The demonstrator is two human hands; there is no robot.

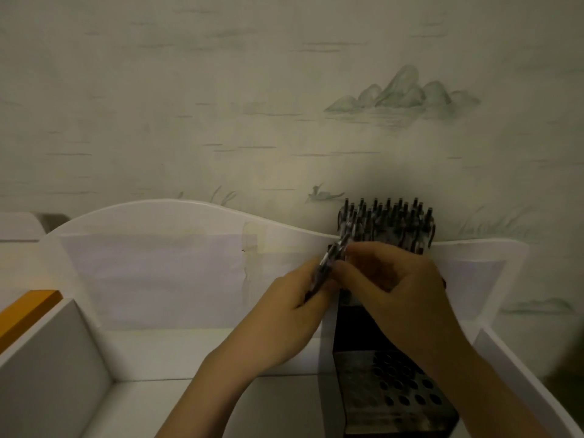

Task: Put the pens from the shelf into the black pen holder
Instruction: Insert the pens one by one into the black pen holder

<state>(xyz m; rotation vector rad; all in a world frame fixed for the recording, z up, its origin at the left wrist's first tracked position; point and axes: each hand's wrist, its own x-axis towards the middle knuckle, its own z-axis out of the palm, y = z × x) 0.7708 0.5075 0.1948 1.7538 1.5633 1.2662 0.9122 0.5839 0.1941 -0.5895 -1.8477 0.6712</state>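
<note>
Fingers (319, 279) of the left hand (284, 308) are curling around a single pen (335, 251), pinching its lower barrel while the pen is tilting up and to the right. Fingers of the right hand (398, 286) are meeting the same pen just above the left-hand grip; whether they are actually gripping it or only touching it cannot be told, since the fingertips are blurring together. Both hands are working directly in front of the black pen holder (388, 390), a dark perforated block standing at the right end of the white shelf (177, 346). Several empty round holes are showing in the holder's lower face, nearest the camera. At the far end of the holder, a dense cluster of pens (387, 221) is standing upright, their dark caps rising above the curved white back panel (164, 222) of the shelf. The tip of the held pen is lying against the left edge of that cluster. A white divider panel (47, 358) is standing at the left of the shelf, with an orange object (27, 308) just behind it. Patterned wallpaper (284, 90) with painted hills is filling the background.
</note>
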